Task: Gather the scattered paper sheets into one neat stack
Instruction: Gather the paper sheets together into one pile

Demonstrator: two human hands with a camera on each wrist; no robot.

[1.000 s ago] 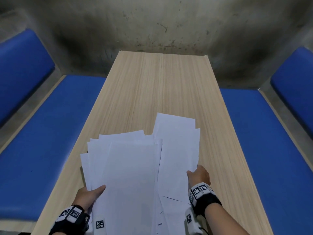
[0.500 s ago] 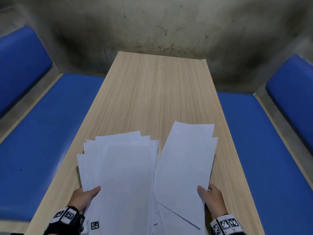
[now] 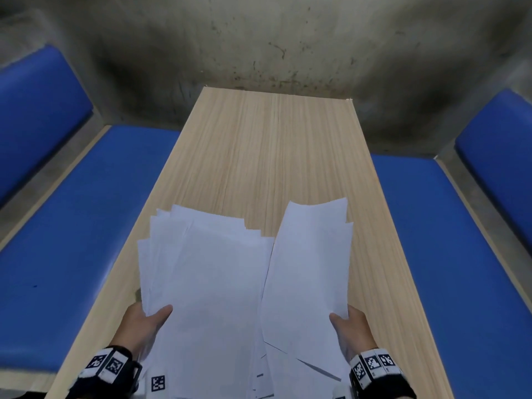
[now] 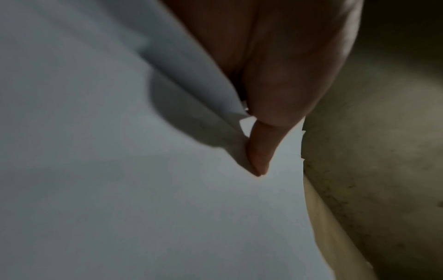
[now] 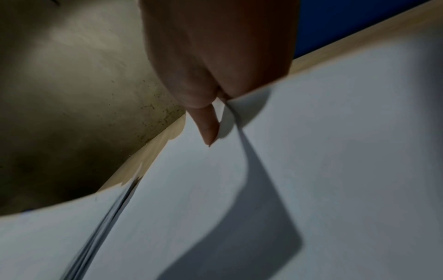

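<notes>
Several white paper sheets lie fanned in two bundles over the near end of the wooden table (image 3: 267,156). My left hand (image 3: 149,318) pinches the left bundle (image 3: 207,277) at its left edge, thumb on top, fingers hidden beneath. My right hand (image 3: 345,321) pinches the right bundle (image 3: 311,263) at its right edge, thumb on top too. The right bundle tilts to the right and overlaps the left one near me. In the left wrist view my thumb (image 4: 258,155) presses on the paper (image 4: 143,189); the right wrist view shows a thumb (image 5: 208,127) on paper (image 5: 311,151) as well.
Blue padded benches (image 3: 86,240) (image 3: 449,254) run along both sides of the table, with blue backrests behind them. A stained concrete wall (image 3: 259,38) closes the far end. The far half of the tabletop bears nothing.
My right hand has slid from the middle of the right bundle out to its right edge, and that bundle has swung rightward and lifted. The left bundle has risen a little.
</notes>
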